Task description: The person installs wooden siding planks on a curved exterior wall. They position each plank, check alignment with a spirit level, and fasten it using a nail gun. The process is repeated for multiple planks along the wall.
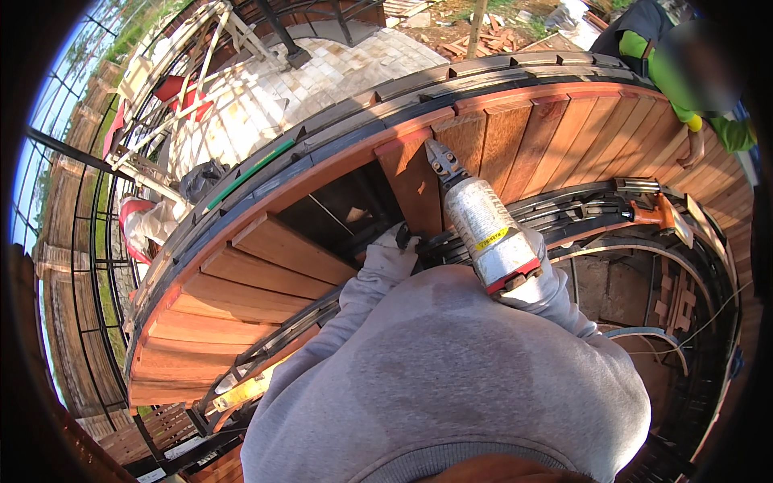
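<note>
A handheld power tool (481, 223) with a grey-white cylindrical body, a yellow label and a red rear end lies slanted over the planks. Its metal head (444, 163) is at the upper part of a reddish plank (412, 189). At the tool's rear is my right hand, mostly hidden by the body, with its grey sleeve (555, 294) beside it; it appears to grip the tool. My left hand (409, 241) is by the plank's near end, closed around something dark that I cannot make out. To its left, an uncovered gap (346, 205) shows the dark frame.
Wooden planks (221, 294) fan out along a curved walkway. An orange-and-black tool (651, 211) rests on the inner rail at right. A person in a green sleeve (664, 88) reaches onto the far-right planks. A green strip (251, 173) lies along the outer edge; a yellow level (241, 393) sits lower left.
</note>
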### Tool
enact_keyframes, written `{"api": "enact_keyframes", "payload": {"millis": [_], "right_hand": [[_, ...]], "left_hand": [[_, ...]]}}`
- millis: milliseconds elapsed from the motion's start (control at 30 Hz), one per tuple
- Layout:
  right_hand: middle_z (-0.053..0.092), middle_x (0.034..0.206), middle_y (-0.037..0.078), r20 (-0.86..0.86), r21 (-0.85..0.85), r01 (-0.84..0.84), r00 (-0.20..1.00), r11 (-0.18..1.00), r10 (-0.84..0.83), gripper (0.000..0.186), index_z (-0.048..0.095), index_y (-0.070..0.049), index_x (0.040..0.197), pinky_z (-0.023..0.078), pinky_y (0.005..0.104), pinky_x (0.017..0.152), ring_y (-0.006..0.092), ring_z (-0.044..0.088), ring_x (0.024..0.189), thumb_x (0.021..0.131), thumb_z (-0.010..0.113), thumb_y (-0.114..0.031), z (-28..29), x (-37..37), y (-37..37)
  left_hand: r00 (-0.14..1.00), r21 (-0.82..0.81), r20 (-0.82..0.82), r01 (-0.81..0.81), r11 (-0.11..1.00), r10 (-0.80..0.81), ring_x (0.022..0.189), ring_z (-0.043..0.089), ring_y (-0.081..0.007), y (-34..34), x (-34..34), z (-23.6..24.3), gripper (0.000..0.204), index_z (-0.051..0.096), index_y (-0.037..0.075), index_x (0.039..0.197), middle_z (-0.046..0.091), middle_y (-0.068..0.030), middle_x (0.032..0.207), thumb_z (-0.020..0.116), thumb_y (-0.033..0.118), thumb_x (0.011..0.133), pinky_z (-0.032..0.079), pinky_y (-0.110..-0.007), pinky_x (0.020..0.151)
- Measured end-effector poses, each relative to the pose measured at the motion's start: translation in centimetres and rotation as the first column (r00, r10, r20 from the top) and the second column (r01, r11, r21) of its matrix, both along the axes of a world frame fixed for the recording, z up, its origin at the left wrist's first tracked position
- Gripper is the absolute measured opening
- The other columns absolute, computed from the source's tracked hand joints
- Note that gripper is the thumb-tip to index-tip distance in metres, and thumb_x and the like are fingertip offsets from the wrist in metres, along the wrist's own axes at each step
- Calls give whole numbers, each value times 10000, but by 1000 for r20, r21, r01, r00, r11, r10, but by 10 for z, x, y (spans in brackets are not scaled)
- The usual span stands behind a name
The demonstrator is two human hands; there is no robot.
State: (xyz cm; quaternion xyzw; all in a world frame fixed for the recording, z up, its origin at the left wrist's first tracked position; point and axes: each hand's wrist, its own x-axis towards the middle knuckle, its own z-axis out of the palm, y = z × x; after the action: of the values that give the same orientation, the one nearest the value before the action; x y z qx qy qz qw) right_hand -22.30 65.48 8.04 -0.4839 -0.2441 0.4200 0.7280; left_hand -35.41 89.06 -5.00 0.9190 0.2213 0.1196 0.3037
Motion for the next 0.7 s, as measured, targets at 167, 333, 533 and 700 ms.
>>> {"api": "enact_keyframes", "payload": {"millis": [167, 333, 533, 700], "right_hand": [[641, 1148, 157, 171, -189, 42, 985, 981, -9, 423, 509, 15, 1334, 597, 397, 834, 267, 687, 981, 946, 626, -109, -22, 4, -9], [607, 1199, 262, 306, -12, -117, 945, 993, 115, 508, 419, 68, 1421, 603, 478, 866, 356, 689, 1000, 975, 586, -110, 6, 6, -1], [634, 1154, 232, -196, 365, -85, 967, 927, 165, 488, 424, 56, 1423, 606, 455, 872, 326, 699, 974, 986, 572, -102, -46, 6, 7], [602, 1227, 222, 527, -6, -84, 847, 996, 75, 460, 391, 24, 1473, 613, 456, 874, 327, 684, 1040, 1052, 481, -137, 15, 5, 5]], "left_hand": [[999, -49, -51, 1, 999, -4, 986, 671, -393, 0, 1, 9, 271, 670, 90, 1124, 706, -177, 1055, 653, 249, 905, 542, -456, 841], [999, -64, -32, -19, 998, 16, 1014, 673, -388, -3, 0, 13, 295, 672, 102, 1163, 708, -175, 1088, 656, 251, 908, 546, -443, 862], [999, -75, -52, 8, 997, -12, 1025, 675, -379, 0, 1, 13, 315, 670, 114, 1199, 710, -169, 1115, 661, 243, 911, 547, -439, 866], [998, -67, -54, 15, 998, -19, 1018, 678, -378, 1, 0, 9, 309, 673, 114, 1188, 712, -168, 1106, 657, 244, 907, 547, -439, 864]]}}
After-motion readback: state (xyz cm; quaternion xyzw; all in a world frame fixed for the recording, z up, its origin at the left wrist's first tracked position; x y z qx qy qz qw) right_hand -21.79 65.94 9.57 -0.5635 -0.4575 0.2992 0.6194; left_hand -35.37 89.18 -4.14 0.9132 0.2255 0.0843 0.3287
